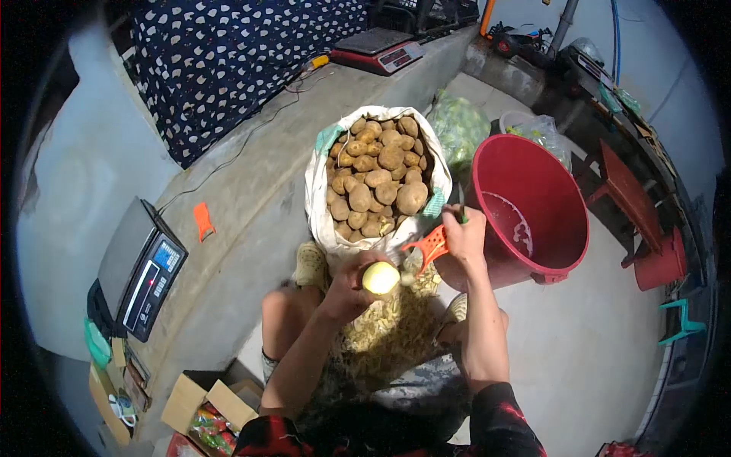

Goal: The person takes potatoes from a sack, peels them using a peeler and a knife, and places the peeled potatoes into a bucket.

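My left hand (349, 288) is closed around a potato (381, 279) whose pale peeled end faces up. Just to its right, my right hand (466, 234) grips an orange peeler (431, 247), its head a short way from the potato. A blurred bit, perhaps peel, hangs between the two. Below my hands a heap of potato peelings (384, 335) covers the floor between my legs. Straight ahead stands a white sack (314, 199) full of unpeeled brown potatoes (378, 178).
A large red bucket (562, 221) with some liquid inside stands right of the sack. Behind it lies a bag of green vegetables (459, 126). A digital scale (152, 282) and an orange item (203, 221) rest on the left ledge; a red scale (377, 55) sits farther back. An open carton (185, 404) is at lower left.
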Tool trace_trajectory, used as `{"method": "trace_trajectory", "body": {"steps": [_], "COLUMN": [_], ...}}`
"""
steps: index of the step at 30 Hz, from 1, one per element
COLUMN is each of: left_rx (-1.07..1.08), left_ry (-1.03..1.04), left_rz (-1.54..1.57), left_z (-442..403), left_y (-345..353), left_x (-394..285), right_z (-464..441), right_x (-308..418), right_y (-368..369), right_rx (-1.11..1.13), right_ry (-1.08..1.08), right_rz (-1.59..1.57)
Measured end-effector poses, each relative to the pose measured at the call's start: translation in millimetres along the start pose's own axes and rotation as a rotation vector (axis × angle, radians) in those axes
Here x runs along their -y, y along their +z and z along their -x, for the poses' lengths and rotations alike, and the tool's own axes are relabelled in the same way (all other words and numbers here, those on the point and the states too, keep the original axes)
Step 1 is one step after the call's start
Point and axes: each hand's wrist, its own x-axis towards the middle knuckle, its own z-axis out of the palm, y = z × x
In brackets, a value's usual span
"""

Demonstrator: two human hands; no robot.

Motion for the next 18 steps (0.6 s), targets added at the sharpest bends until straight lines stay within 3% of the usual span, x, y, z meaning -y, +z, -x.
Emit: {"method": "trace_trajectory", "body": {"steps": [2, 3, 6, 7, 8, 10, 12, 13, 16, 17, 18], "left_rx": [0.016, -0.018, -0.078, -0.062, -0.042, -0.023, -0.131, -0.139, -0.103, -0.093, -0.076], "left_ry": [0.064, 0.034, -0.027, -0.048, -0.066, -0.051, -0.036, -0.034, 0.012, -0.017, -0.042], "left_rz": [-0.111, -0.126, -0.179, -0.122, -0.066, -0.016, -0.044, -0.04, -0.162, -0.051, 0.058], "left_z": [-6, -5, 1, 1, 1, -2, -1, -2, 2, 5, 4], "left_y": [-4, -2, 0, -5, -8, 5, 9, 9, 6, 6, 7], "left_x": [5, 5, 6, 9, 11, 2, 2, 3, 4, 3, 3], "right_z": [17, 22, 15, 6, 2, 5, 18, 21, 17, 10, 2], "right_x": [11, 23, 16, -1, -15, -2, 21, 29, 26, 8, 3], "right_y": [8, 1, -1, -2, -2, -4, 2, -1, -3, -4, -6], "right_rx": [0.015, 0.091, -0.012, 0.019, -0.035, 0.026, 0.021, 0.07, -0.023, -0.002, -0.014], "right_ry": [-0.227, -0.411, -0.383, -0.166, -0.196, 0.001, -0.201, -0.415, -0.447, -0.183, -0.061], "right_rz": [-0.045, 0.203, 0.255, 0.3, 0.301, 0.042, 0.004, 0.123, 0.224, 0.251, 0.309]}}
